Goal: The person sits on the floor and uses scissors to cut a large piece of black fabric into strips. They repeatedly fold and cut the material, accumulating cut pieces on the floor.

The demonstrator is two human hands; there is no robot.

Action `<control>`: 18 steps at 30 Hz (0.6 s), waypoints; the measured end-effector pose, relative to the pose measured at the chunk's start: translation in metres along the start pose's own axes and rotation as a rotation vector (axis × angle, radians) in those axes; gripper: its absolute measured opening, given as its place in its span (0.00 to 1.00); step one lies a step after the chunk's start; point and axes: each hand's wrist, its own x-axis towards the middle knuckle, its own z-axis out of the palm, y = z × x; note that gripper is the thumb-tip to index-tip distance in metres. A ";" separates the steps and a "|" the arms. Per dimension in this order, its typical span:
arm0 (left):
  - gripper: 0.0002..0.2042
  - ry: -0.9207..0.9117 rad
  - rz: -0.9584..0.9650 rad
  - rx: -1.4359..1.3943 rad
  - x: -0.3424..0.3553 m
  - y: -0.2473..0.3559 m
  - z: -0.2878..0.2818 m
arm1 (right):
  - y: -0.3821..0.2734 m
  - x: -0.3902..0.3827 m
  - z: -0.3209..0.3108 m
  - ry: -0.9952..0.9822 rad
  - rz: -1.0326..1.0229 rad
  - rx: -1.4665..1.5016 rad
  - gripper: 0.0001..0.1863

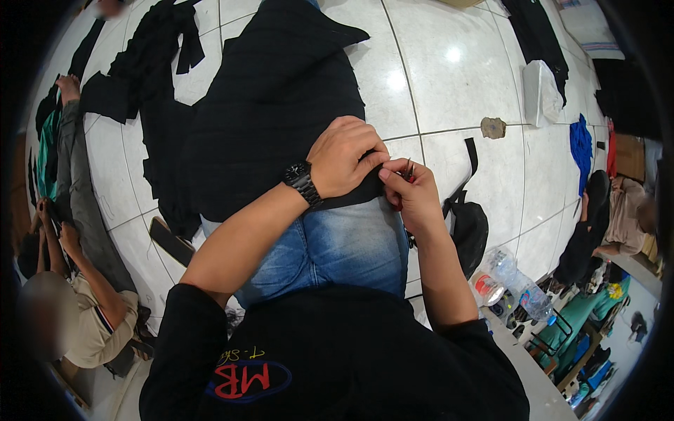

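Observation:
Black fabric [274, 105] lies over my lap and stretches out across the floor ahead. My left hand [347, 156], with a black watch [303, 185] on its wrist, rests on the cloth's right edge. Its thumb and index finger pinch that edge. Close beside it, my right hand [413, 193] is closed around a small red cutting tool, probably thread snips [409, 169], whose dark pointed tip sticks up past the fingers. The two hands' fingertips nearly meet at the edge of the cloth. Most of the tool is hidden in my palm.
More black cloth pieces [151, 63] spread at the left. A phone [170, 241] lies by my left thigh. On the right are a black bag [468, 228], plastic bottles [519, 284], a white bag [540, 95] and blue cloth [580, 151]. Other people sit at both sides.

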 end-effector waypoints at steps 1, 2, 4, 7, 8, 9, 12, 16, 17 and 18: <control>0.05 -0.005 -0.007 -0.001 0.001 0.002 0.000 | 0.003 0.000 -0.002 0.007 -0.002 0.036 0.07; 0.05 -0.010 -0.013 -0.001 0.001 0.003 0.000 | 0.005 0.000 -0.004 0.015 -0.004 0.072 0.06; 0.05 -0.010 -0.013 0.001 0.001 0.002 0.000 | 0.007 0.001 -0.004 0.023 -0.009 0.108 0.05; 0.05 -0.017 -0.018 0.006 0.001 0.003 -0.001 | 0.008 0.001 -0.007 0.001 -0.010 0.153 0.05; 0.05 -0.021 -0.020 0.009 0.001 0.003 -0.001 | 0.008 0.000 -0.008 -0.013 -0.009 0.166 0.06; 0.06 -0.048 -0.018 0.020 0.001 0.003 -0.002 | 0.007 0.000 -0.008 -0.004 0.003 0.216 0.06; 0.11 -0.131 0.000 0.055 0.000 0.003 -0.006 | -0.005 -0.003 -0.006 0.097 0.025 0.425 0.06; 0.29 -0.205 0.095 0.167 -0.003 0.004 -0.010 | -0.021 0.008 -0.049 -0.073 -0.111 0.925 0.05; 0.34 -0.216 0.135 0.204 -0.002 0.005 -0.009 | -0.008 0.016 -0.084 -0.416 -0.227 1.075 0.04; 0.39 -0.280 0.119 0.235 -0.003 0.005 -0.010 | -0.017 0.015 -0.086 -0.296 -0.259 0.869 0.03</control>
